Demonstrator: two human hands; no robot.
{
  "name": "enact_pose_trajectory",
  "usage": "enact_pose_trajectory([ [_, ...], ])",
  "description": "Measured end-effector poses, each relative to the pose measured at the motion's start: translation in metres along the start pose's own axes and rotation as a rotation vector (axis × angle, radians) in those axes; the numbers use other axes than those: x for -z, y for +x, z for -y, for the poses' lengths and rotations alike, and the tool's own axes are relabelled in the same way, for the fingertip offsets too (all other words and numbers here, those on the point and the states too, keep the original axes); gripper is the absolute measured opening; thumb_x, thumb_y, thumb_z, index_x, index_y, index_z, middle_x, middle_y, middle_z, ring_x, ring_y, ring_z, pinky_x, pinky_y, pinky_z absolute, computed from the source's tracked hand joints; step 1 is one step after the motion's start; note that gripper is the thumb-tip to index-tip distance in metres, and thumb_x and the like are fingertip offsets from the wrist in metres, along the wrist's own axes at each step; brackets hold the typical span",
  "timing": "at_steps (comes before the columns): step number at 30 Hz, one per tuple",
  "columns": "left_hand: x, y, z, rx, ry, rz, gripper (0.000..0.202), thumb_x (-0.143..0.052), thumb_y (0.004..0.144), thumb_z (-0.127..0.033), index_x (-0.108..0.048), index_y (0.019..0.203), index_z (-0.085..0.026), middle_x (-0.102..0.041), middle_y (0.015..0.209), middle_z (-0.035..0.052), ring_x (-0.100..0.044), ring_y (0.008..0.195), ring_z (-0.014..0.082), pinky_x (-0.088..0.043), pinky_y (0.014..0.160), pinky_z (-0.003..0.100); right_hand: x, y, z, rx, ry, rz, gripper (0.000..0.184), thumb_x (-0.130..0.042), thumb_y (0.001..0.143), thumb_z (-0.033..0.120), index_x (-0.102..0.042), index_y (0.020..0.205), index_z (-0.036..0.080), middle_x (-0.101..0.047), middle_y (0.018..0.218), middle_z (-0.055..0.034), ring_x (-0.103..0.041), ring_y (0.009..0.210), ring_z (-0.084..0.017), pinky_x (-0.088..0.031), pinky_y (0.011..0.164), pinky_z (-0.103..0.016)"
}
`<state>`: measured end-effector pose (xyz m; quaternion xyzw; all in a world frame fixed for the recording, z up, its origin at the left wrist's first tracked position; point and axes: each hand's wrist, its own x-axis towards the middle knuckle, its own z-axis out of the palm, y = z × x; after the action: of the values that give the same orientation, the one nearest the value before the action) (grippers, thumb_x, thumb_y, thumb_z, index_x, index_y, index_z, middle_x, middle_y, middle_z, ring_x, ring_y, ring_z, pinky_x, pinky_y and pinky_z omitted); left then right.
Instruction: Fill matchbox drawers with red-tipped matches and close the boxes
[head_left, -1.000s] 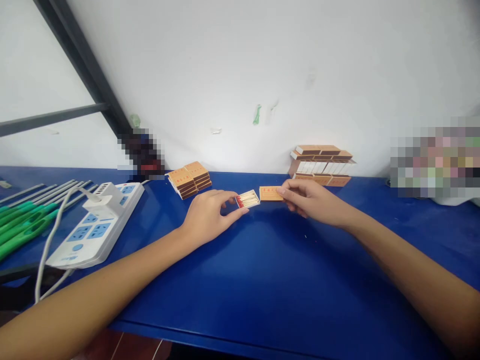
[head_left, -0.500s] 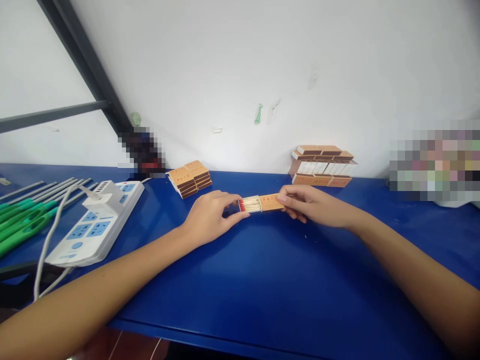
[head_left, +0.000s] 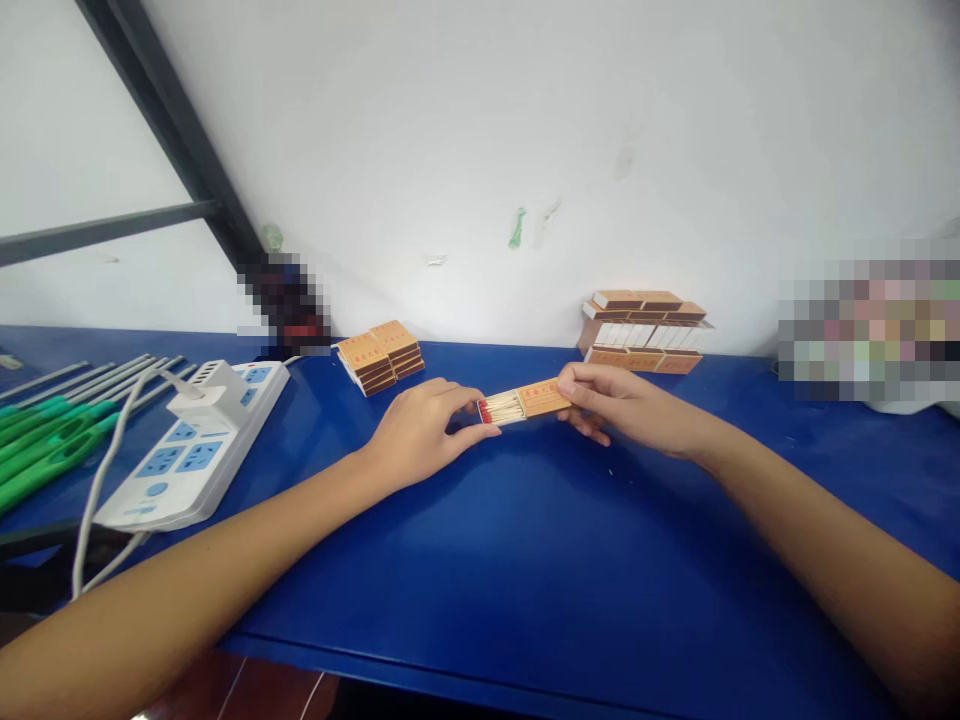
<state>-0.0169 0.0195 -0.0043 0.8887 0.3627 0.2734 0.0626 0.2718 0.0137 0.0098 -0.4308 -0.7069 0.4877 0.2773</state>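
Between my two hands is a matchbox, its orange sleeve (head_left: 541, 399) slid partway off the inner tray. Red-tipped matches (head_left: 504, 407) lie exposed in that tray, heads toward the left. My left hand (head_left: 424, 432) pinches the tray's left end between thumb and fingers. At the other end, my right hand (head_left: 626, 405) grips the sleeve, thumb on top and the other fingers partly hidden beneath. Behind my left hand sits a stack of closed matchboxes (head_left: 381, 355). Farther back on the right, more matchboxes (head_left: 643, 330) are piled against the wall, some laid flat and some on end.
A white power strip (head_left: 195, 455) with a plugged-in adapter and cable lies on the blue table (head_left: 480, 590) at left. Beyond it are several green-handled metal rods (head_left: 67, 430). A dark metal frame (head_left: 161, 110) slants across the upper left. Blurred items stand at both sides.
The matchbox tilts slightly more, its right end raised a little along with my right hand. My left hand stays almost still, and the tray remains partly out.
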Motion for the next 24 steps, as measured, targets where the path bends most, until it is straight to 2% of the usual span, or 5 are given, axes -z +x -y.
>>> enact_pose_trajectory([
  [9,0.000,0.001,0.004,-0.030,0.003,0.021,0.033,-0.072,0.094,-0.047,-0.072,0.111,-0.019,-0.073,0.095,0.0041,-0.066,0.087,0.0186,-0.051,0.069,0.029,-0.002,0.000,-0.004,0.014,0.003,-0.017,0.045,-0.056,0.098,0.064,-0.058,0.088,0.020,-0.057,0.067,0.0011,-0.050,0.056,-0.010,-0.042,0.051,-0.024],
  [14,0.001,0.002,0.004,-0.030,-0.002,0.023,0.032,-0.071,0.094,-0.046,-0.072,0.110,-0.019,-0.073,0.094,0.0043,-0.065,0.086,0.0188,-0.051,0.070,0.029,-0.008,0.001,-0.004,-0.002,0.162,-0.074,0.044,-0.064,0.093,0.063,-0.055,0.088,0.020,-0.063,0.086,-0.0018,-0.052,0.061,-0.009,-0.042,0.050,-0.024],
  [19,0.002,0.001,0.006,-0.040,-0.039,0.030,0.030,-0.073,0.092,-0.045,-0.073,0.107,-0.019,-0.072,0.093,0.0037,-0.064,0.084,0.0176,-0.052,0.071,0.029,-0.013,0.001,-0.002,0.005,0.146,-0.090,0.044,-0.061,0.096,0.063,-0.058,0.092,0.019,-0.058,0.078,0.0001,-0.051,0.062,-0.010,-0.043,0.051,-0.023],
  [24,0.000,0.002,0.008,-0.019,-0.145,-0.019,0.029,-0.076,0.090,-0.043,-0.074,0.108,-0.021,-0.074,0.094,0.0024,-0.066,0.085,0.0159,-0.053,0.069,0.026,-0.014,0.004,-0.006,-0.011,0.230,-0.080,0.044,-0.063,0.094,0.062,-0.060,0.092,0.019,-0.060,0.083,-0.0009,-0.055,0.064,-0.010,-0.044,0.050,-0.022],
])
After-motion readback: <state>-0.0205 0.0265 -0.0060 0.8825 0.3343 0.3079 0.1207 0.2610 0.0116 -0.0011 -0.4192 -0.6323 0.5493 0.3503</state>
